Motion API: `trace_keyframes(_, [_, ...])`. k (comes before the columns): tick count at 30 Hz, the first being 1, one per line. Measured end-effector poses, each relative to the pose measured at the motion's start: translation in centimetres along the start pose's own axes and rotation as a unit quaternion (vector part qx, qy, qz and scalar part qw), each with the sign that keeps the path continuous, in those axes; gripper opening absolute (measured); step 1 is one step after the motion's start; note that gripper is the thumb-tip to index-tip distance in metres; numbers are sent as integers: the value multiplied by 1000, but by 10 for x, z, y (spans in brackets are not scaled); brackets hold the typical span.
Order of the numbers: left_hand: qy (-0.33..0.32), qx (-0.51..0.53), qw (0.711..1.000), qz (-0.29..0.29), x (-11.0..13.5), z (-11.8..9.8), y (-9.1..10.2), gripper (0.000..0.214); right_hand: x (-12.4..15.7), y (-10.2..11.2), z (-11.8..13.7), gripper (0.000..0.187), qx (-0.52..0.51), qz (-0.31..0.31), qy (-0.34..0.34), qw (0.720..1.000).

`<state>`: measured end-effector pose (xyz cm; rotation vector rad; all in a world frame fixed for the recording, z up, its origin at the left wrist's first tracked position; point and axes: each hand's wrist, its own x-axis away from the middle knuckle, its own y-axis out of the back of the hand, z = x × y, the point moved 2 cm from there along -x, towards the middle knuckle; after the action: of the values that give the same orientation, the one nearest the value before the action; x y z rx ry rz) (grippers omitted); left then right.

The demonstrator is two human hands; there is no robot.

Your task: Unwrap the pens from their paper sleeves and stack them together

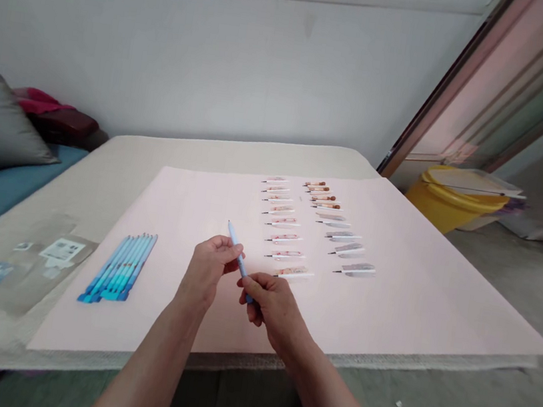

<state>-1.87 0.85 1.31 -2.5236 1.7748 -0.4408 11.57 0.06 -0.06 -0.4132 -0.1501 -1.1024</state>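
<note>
Between both hands is a light blue pen [238,246], tilted with its dark tip up and to the left. My left hand [214,259] pinches the barrel near its middle. Around the darker blue lower end, the fingers of my right hand [271,298] are closed. To the left, several blue pens [124,267] lie side by side on the pink sheet [189,212]. Beyond my right hand lies a column of white refills with patterned pieces [285,238], tips facing left. A second column further right holds brown-ended ones [327,198] and grey-patterned ones [346,249].
The pink sheet covers a cream padded surface [121,155]. Clear plastic packaging [41,259] with a white label lies at the left. A grey cushion [5,119] rests on blue fabric at the far left. On the floor at right stands a yellow bucket [433,203].
</note>
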Motion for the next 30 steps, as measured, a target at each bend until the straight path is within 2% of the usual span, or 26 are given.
trace_keyframes(4, [-6,17,1000,-12,-2,0,1,27,2,0,2,43,-57,1,-27,998])
trace_keyframes(7, [-7,25,1000,-12,-4,1,2,27,2,1,2,44,-67,-4,-35,997])
trace_keyframes(13, [-7,28,999,-16,-4,1,3,29,1,0,-1,40,-72,0,-40,997])
trace_keyframes(17, [-5,34,999,-23,-5,1,5,31,0,2,-2,24,-38,-11,-40,998])
trace_keyframes(19, [-6,44,998,-39,-7,0,7,31,-1,3,-4,19,10,-14,-9,1000])
trace_keyframes(21, [-4,55,997,-53,-8,-1,10,29,-1,4,-4,28,88,-25,63,994])
trace_keyframes(24, [16,70,997,-42,-9,-2,13,27,2,4,0,37,208,-30,184,960])
trace_keyframes(27, [42,90,995,-15,-9,-3,13,24,5,2,7,39,266,31,265,927])
trace_keyframes(30, [53,106,993,8,-7,-5,11,22,8,1,14,38,291,80,311,901])
